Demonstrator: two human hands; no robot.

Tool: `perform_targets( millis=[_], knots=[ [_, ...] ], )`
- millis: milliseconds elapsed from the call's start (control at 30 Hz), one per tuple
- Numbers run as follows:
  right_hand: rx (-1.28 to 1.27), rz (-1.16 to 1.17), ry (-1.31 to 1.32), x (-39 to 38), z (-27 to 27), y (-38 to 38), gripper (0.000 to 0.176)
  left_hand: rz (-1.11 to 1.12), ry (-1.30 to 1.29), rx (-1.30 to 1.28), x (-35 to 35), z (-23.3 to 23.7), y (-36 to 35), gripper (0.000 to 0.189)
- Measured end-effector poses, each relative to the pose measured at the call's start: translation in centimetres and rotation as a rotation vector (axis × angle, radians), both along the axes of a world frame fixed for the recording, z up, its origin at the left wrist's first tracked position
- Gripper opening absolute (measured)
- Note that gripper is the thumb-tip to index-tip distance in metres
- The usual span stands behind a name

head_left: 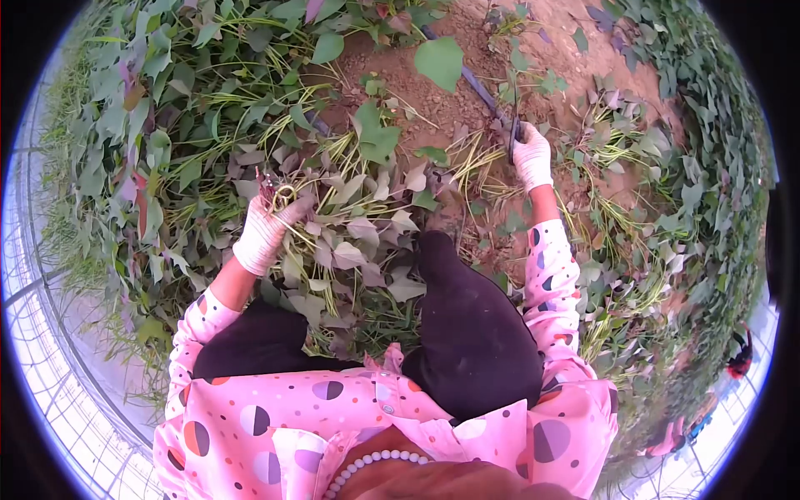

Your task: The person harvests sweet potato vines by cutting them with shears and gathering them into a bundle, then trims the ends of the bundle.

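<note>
My left hand [273, 223], in a pale work glove, is closed around a bunch of vine stems [285, 197]. One yellowish stem loops over the fingers, and reddish cut-looking ends poke out above them. To the right, over bare soil, my gloved right hand [532, 158] is closed on a thin dark tool [514, 125] pointing away from me; its kind I cannot tell. A dark hose [479, 86] runs across the soil up to that tool. Between my hands lie wilted, upturned leaves [358, 237] with pale stems.
Dense leafy vines [192, 108] cover the ground at left, with another green row [717, 133] along the right. Reddish soil [392, 71] shows between them. My bent knee [475, 325] stands close in front. Far right, a person in red [740, 358] appears near the edge.
</note>
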State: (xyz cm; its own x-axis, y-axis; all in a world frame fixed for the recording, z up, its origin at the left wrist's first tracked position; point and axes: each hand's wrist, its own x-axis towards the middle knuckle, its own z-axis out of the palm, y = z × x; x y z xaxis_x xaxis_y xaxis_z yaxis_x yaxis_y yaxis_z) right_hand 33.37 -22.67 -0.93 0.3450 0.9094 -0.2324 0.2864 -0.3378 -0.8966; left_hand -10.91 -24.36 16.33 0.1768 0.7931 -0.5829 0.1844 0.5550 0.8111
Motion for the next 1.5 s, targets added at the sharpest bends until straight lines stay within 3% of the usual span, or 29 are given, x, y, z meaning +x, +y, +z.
perform_targets(
  millis=[133,200,267,300,400,500,533,567,600,667,733,800,867,933,967,1033,1067,1133,1233,1333,1400,1500],
  knots=[
    [0.023,0.083,0.003,0.6,0.5,-1.4,0.023,-0.173,0.082,-0.063,-1.1,1.3,1.3,0.018],
    [-0.094,0.390,-0.407,-1.2,0.7,-2.2,0.028,-0.258,0.131,-0.077,-0.9,1.9,1.7,0.017],
    [-0.211,0.642,-0.616,-4.3,5.2,-2.4,0.030,-0.297,0.128,-0.058,-0.4,2.3,1.7,0.017],
    [-0.105,0.746,-0.779,-4.3,3.0,-2.7,0.030,-0.333,0.144,-0.012,-0.4,2.0,1.6,0.018],
    [-0.104,0.649,-0.821,-4.8,1.8,-3.2,0.030,-0.332,0.128,-0.020,-0.2,2.0,1.3,0.018],
    [-0.083,0.384,-0.539,-7.5,5.4,-2.9,0.030,-0.277,0.100,0.016,-0.3,1.3,0.8,0.021],
    [0.013,0.333,-0.229,-9.1,5.5,-2.1,0.028,-0.240,0.088,0.050,-0.3,0.5,0.5,0.022],
    [-0.008,0.350,-0.203,-10.0,6.2,-2.0,0.028,-0.187,0.074,0.086,-0.2,-0.6,0.3,0.023],
    [-0.032,0.369,-0.176,-12.7,10.5,-1.5,0.029,-0.076,-0.017,0.017,0.7,-0.4,0.1,0.024],
    [-0.103,0.476,0.243,-17.3,13.9,-0.9,0.027,-0.003,-0.067,-0.032,2.2,1.1,0.3,0.026],
    [-0.146,0.641,0.183,-21.6,13.0,-0.5,0.026,0.024,-0.040,0.037,2.5,0.5,0.1,0.027],
    [-0.043,0.657,0.449,-25.1,11.2,-1.7,0.027,0.201,-0.115,-0.011,2.3,0.3,-0.3,0.026],
    [-0.085,0.654,0.562,-25.9,10.1,-1.8,0.025,0.264,-0.139,-0.019,0.9,-1.1,-1.1,0.025],
    [-0.423,0.520,0.688,-25.0,11.8,-1.0,0.021,0.319,-0.164,-0.027,-0.6,-1.9,-1.2,0.024],
    [-0.285,0.527,0.667,-24.5,9.5,-0.5,0.020,0.259,-0.147,-0.008,-1.3,-2.2,-1.1,0.025],
    [-0.119,0.530,0.351,-22.6,6.0,2.2,0.032,0.116,-0.197,-0.047,-1.9,-1.5,-0.3,0.026],
    [-0.169,0.578,0.146,-21.7,5.5,4.3,0.045,0.121,-0.198,-0.049,-2.0,-1.7,-0.1,0.026],
    [-0.167,0.648,-0.340,-20.9,6.2,8.5,0.065,-0.212,-0.081,-0.099,-2.1,-2.1,0.1,0.028],
    [-0.232,0.854,-0.800,-22.1,4.9,12.2,0.055,-0.432,0.023,0.001,-1.4,-2.2,-0.2,0.029],
    [-0.344,1.195,-0.998,-24.8,2.9,11.8,0.048,-0.454,0.059,0.024,-1.6,-2.3,-0.5,0.031],
    [-0.384,1.248,-1.043,-25.4,1.9,10.4,0.047,-0.360,-0.022,0.089,-1.7,-1.9,-0.6,0.031],
    [-0.367,1.143,-0.943,-23.4,0.8,10.1,0.052,-0.385,0.022,0.057,-2.6,-2.4,-0.3,0.030]
  ],
)
